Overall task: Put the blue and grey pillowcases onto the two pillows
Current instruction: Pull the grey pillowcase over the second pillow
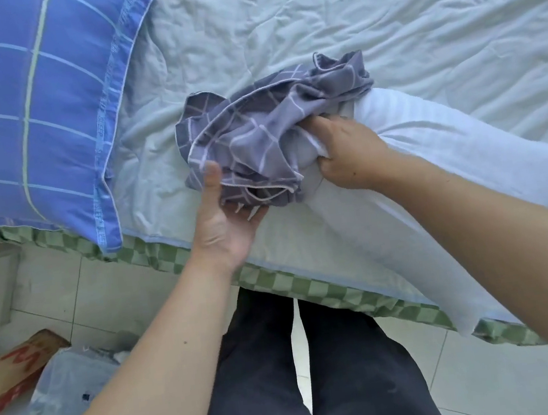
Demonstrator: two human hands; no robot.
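A pillow in the blue checked pillowcase lies at the bed's upper left. A bare white pillow lies across the bed's near edge. The grey checked pillowcase is bunched over the white pillow's left end. My left hand holds the pillowcase's lower edge from below, thumb on top of the cloth. My right hand grips the white pillow's end, with its fingertips tucked into the pillowcase's opening.
The bed has a wrinkled pale sheet and a green checked border. My dark trousers stand against the bed. On the tiled floor at the lower left lie a cardboard box and a plastic-wrapped bundle.
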